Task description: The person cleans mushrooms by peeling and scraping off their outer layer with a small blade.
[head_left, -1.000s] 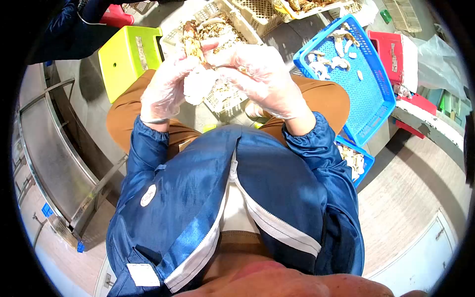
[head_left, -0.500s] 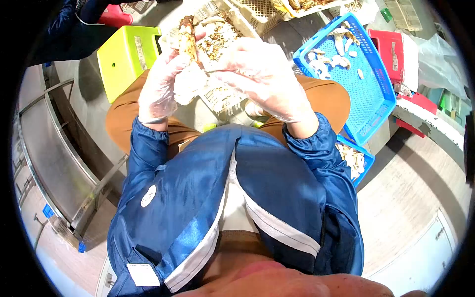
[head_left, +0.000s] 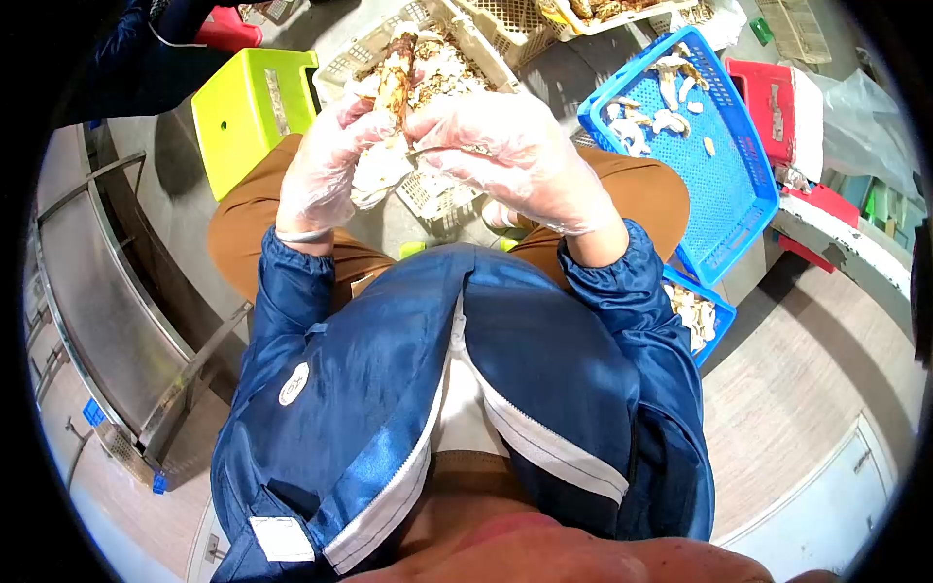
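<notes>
One mushroom (head_left: 394, 80) (crate (head_left: 484, 47) behind, basket (head_left: 727, 185) right)

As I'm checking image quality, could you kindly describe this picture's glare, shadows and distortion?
Head view: glare washes out detail on the left hand and right hand; head view: a shadow darkens part of the floor at right; head view: wide-angle distortion seems to bow the metal frame, with black corners.

Grey floor (head_left: 180, 228), with 1 lime-green stool (head_left: 255, 117) beside 1 cream perforated crate (head_left: 491, 53) on it.
</notes>
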